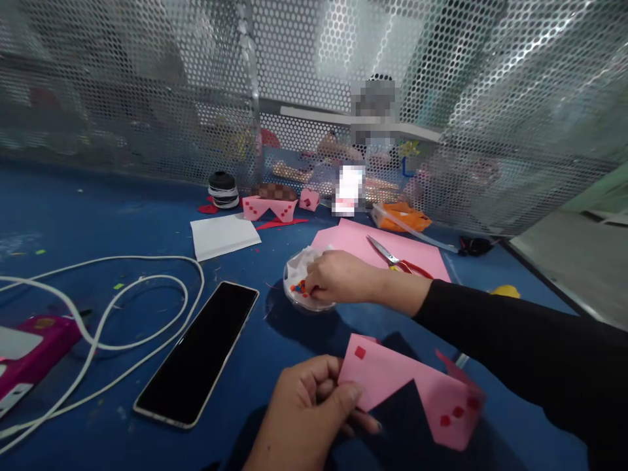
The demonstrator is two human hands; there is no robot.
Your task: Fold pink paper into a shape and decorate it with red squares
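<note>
My left hand (318, 409) pinches the left end of a pink paper cut-out (392, 373), thumb in front and fingers behind. This cut-out has a V-shaped notch below, one red square at its left end and several at the right. Farther off, my right hand (333, 278) reaches into a small clear round dish (308, 306), fingertips pressed together among small red, orange and blue pieces (298, 288). Anything between those fingertips is too small to make out. White tissue (299, 265) lines part of the dish.
Red-handled scissors (387, 252) lie on pink paper (350, 232) behind my right arm. Left are a black phone (201, 353), a white cable (184, 261) and a magenta device (42, 347). Behind stand a similar pink cut-out (269, 208), a thread spool (223, 190) and perforated metal screen (304, 72).
</note>
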